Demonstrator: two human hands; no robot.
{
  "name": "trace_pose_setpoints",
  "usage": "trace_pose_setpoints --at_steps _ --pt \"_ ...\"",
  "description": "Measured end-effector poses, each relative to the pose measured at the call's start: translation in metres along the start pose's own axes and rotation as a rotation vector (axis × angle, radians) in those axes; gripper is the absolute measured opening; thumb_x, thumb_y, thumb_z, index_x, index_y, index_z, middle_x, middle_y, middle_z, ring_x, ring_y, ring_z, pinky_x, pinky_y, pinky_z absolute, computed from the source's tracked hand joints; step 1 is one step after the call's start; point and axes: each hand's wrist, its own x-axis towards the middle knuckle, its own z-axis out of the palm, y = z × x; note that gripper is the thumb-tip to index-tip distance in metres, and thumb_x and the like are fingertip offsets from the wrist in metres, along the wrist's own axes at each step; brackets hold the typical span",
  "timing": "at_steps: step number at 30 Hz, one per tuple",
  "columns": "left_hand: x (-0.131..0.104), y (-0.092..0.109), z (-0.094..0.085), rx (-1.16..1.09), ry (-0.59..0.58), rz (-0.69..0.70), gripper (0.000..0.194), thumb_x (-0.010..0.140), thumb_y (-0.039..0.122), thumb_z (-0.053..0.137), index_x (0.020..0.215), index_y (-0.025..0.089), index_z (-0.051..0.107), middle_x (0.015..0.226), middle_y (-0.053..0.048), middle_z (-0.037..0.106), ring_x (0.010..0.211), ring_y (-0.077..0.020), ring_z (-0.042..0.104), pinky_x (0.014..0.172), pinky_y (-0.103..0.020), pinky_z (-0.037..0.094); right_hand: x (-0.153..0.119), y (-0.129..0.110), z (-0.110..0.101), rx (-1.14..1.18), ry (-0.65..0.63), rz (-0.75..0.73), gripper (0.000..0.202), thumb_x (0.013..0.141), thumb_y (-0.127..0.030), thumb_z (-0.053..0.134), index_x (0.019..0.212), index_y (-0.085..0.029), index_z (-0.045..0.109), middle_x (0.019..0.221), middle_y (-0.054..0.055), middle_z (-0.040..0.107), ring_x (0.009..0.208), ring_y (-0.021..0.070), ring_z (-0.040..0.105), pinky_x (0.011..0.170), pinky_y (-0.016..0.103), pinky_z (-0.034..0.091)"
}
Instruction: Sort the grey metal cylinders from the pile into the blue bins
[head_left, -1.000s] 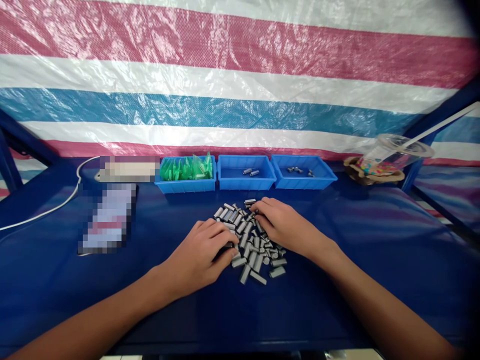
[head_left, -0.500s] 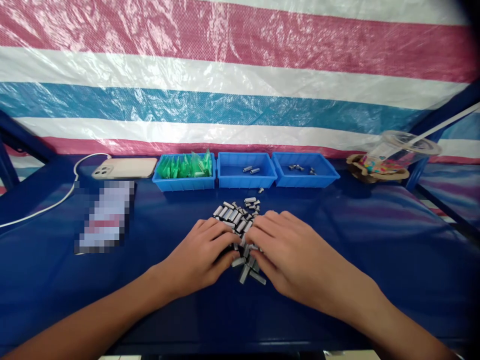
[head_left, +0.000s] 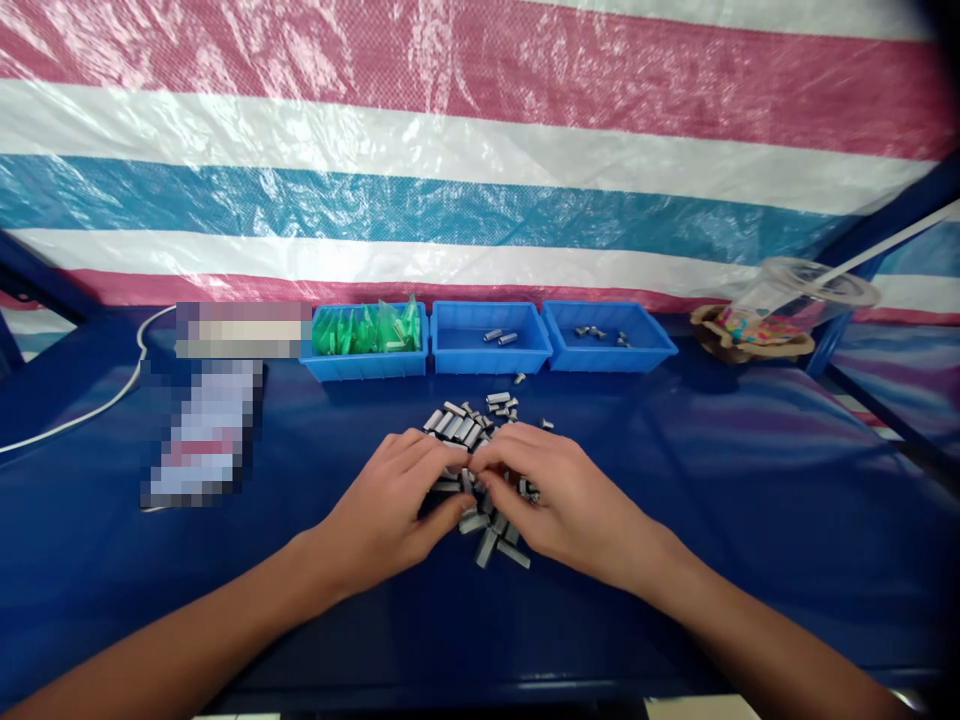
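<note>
Several small metal pieces [head_left: 459, 428], some long and some short, lie in a pile on the blue table [head_left: 360, 640]. My left hand [head_left: 409, 495] is over the left side of the pile, its thumb and fingers apart with metal pieces between them. On the right side, my right hand [head_left: 555, 500] has its fingers curled and the thumb close to the index finger; what it grips, if anything, is too small to name. The fingertips of both hands nearly meet above the pile. A short screw-like piece [head_left: 547, 424] lies just behind my right hand.
Behind the pile stand three blue bins: the left bin [head_left: 367, 367] with green packets, the middle bin [head_left: 491, 360] and right bin [head_left: 611, 358] with metal pieces. Blurred flat objects and a white cable [head_left: 112, 405] lie left; a clear plastic container [head_left: 780, 300] stands right.
My right hand has moved slightly left, closer to my left hand, and its fingers have drawn in. A short metal piece now shows behind it. The view has shifted slightly.
</note>
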Motion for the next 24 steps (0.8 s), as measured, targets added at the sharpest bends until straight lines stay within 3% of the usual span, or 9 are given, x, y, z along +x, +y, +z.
trace_pose_setpoints --at_steps 4,14,16,21,24 --pt "0.000 -0.001 0.000 0.005 0.147 0.021 0.012 0.087 0.022 0.054 0.099 0.019 0.054 0.086 -0.004 0.065 0.080 -0.0169 0.055 0.070 -0.031 0.041 0.001 -0.005 0.009 0.260 0.143 0.104 0.014 0.085 -0.010 0.051 0.083 -0.019 0.061 0.079 0.000 0.065 0.073 0.0115 0.060 0.067 0.022 0.046" --pt "0.001 0.000 -0.001 -0.040 0.168 -0.011 0.010 0.086 0.018 0.052 0.094 0.018 0.058 0.079 -0.003 0.065 0.074 -0.0155 0.056 0.066 -0.029 0.044 0.002 -0.005 0.020 0.357 0.198 0.224 0.009 0.082 -0.012 0.052 0.077 -0.020 0.052 0.067 -0.003 0.058 0.057 0.0095 0.055 0.053 0.020 0.044" --pt "0.001 0.000 -0.001 -0.063 0.166 -0.037 0.010 0.087 0.019 0.052 0.094 0.017 0.058 0.079 -0.003 0.065 0.074 -0.0152 0.057 0.067 -0.029 0.045 0.001 -0.003 0.019 0.312 0.205 0.178 0.007 0.082 -0.013 0.053 0.081 -0.020 0.050 0.068 -0.003 0.058 0.058 0.0100 0.055 0.054 0.021 0.045" --pt "0.001 0.001 -0.003 -0.116 0.118 -0.064 0.016 0.090 0.019 0.045 0.097 0.018 0.060 0.077 -0.002 0.062 0.074 -0.0148 0.056 0.067 -0.028 0.045 -0.001 0.002 0.017 0.066 0.174 -0.119 0.017 0.087 -0.011 0.046 0.099 -0.019 0.055 0.091 0.006 0.062 0.085 0.0176 0.057 0.075 0.031 0.048" --pt "0.001 0.002 -0.003 -0.116 0.107 -0.063 0.017 0.091 0.020 0.044 0.096 0.018 0.060 0.076 -0.002 0.062 0.073 -0.0147 0.056 0.067 -0.028 0.044 -0.002 0.001 0.018 0.052 0.203 -0.099 0.013 0.087 -0.012 0.046 0.093 -0.018 0.056 0.084 0.006 0.061 0.081 0.0174 0.056 0.073 0.030 0.047"
